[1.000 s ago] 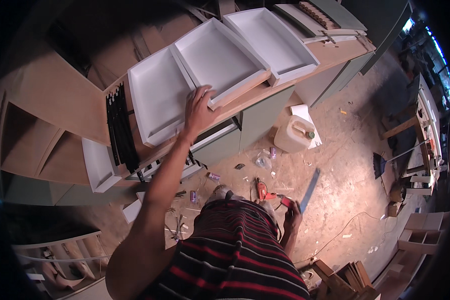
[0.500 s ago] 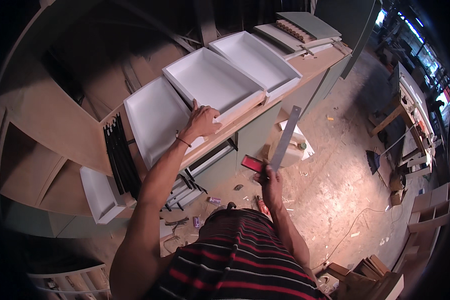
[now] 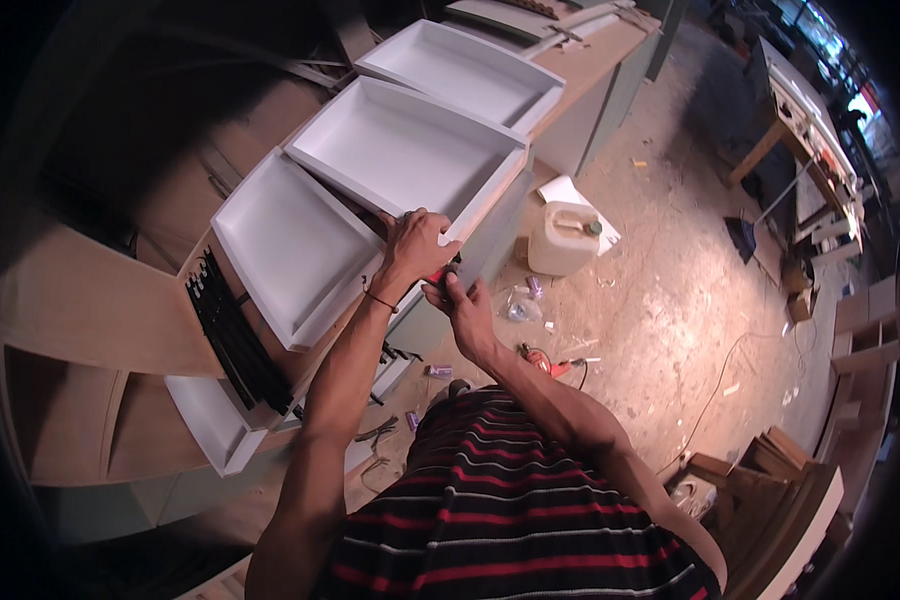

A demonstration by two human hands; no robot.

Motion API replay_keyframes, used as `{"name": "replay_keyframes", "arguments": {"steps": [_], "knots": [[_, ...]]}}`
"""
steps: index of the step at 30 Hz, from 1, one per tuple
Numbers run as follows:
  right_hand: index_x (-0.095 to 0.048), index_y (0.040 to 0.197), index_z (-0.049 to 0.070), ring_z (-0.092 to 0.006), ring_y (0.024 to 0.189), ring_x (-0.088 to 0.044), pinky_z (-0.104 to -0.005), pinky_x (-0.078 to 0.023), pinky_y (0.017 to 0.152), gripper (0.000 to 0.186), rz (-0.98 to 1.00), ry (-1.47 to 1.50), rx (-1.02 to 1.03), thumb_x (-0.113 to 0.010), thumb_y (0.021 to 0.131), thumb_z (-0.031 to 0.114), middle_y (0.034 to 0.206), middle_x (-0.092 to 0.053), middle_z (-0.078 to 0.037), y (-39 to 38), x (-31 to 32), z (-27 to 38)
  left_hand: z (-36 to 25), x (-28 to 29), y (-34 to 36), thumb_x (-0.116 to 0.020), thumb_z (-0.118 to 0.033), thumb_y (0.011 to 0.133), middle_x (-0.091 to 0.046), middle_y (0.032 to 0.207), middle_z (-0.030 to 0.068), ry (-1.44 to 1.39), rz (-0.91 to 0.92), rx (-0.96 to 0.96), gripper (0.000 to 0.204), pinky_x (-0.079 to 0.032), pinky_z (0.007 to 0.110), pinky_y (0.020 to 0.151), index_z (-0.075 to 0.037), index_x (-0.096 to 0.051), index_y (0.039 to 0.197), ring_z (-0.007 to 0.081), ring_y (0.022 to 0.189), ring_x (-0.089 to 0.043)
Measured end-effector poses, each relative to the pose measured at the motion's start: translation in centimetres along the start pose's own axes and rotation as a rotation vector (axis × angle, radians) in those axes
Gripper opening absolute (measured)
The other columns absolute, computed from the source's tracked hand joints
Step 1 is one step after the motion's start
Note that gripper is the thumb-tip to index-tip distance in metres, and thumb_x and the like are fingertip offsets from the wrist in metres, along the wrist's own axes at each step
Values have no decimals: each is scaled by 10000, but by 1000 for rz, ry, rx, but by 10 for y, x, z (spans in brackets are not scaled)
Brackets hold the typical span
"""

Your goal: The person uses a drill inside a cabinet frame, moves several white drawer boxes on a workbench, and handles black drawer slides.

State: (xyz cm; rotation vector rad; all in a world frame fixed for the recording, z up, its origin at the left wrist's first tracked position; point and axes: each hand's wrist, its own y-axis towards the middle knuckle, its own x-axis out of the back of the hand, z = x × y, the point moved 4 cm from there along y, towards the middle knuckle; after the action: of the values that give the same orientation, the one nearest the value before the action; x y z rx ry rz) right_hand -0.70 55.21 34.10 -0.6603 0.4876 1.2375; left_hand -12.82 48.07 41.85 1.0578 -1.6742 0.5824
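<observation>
My left hand point(image 3: 420, 240) grips the near edge of the middle white drawer point(image 3: 400, 140), fingers curled over its rim. Just below it, my right hand point(image 3: 455, 300) holds a red-bodied square point(image 3: 440, 275) against the drawer front; its metal blade is hard to make out. To the left lies another white drawer point(image 3: 285, 235), and beyond the middle one a third point(image 3: 455, 70), all open side up along the wooden cabinet top point(image 3: 595, 75). A bundle of black metal rails point(image 3: 230, 330) lies left of the drawers.
On the littered floor are a translucent jerrycan point(image 3: 555, 250) and a red power tool point(image 3: 540, 362). A workbench point(image 3: 790, 115) stands at the right, wooden shelving point(image 3: 860, 350) below it and stacked boards point(image 3: 790, 500) at lower right. Open wooden compartments point(image 3: 65, 410) are at left.
My right hand has risen from low at my side to the drawer front, bringing the red square in beside my left hand. The view has shifted.
</observation>
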Motion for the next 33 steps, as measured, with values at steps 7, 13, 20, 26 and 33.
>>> {"name": "replay_keyframes", "arguments": {"steps": [7,13,20,26,33], "knots": [[-265,1268,14,-220,862,-712,-333,-637,739,321,-78,-207,132,-504,1079,115,1108,-612,-182,16,19,-4,-24,-16,-3,-794,-370,758,-698,1056,200,-50,152,-40,428,-456,542,982,-58,-743,1048,391,1066,-643],[-206,1260,-3,-241,862,-711,-339,-632,746,394,69,-195,40,-533,1043,37,1087,-603,-180,12,28,-1,-9,-28,-12,-671,-90,704,-693,1069,200,-104,195,-216,397,-490,451,988,38,-693,1080,393,1078,-621],[-167,1298,19,-249,931,-692,-352,-621,826,513,132,-202,-7,-568,986,-48,1112,-601,-176,10,32,-2,-15,-30,-19,-552,33,701,-675,1094,206,-83,218,-148,448,-482,488,976,-2,-686,1128,422,1083,-608],[-142,1364,63,-250,959,-687,-376,-619,840,581,113,-213,-37,-551,975,-74,1184,-576,-178,6,31,-9,-12,-28,-24,-589,-13,704,-666,1088,218,-133,276,-102,447,-465,531,960,-38,-695,1138,439,1082,-614],[-101,1402,81,-283,1030,-682,-408,-617,878,597,118,-216,-31,-518,998,-59,1257,-554,-198,12,37,-29,-19,-21,-26,-676,-165,707,-687,1060,192,-114,238,-109,389,-501,483,934,-25,-705,1068,409,1036,-642]]}}
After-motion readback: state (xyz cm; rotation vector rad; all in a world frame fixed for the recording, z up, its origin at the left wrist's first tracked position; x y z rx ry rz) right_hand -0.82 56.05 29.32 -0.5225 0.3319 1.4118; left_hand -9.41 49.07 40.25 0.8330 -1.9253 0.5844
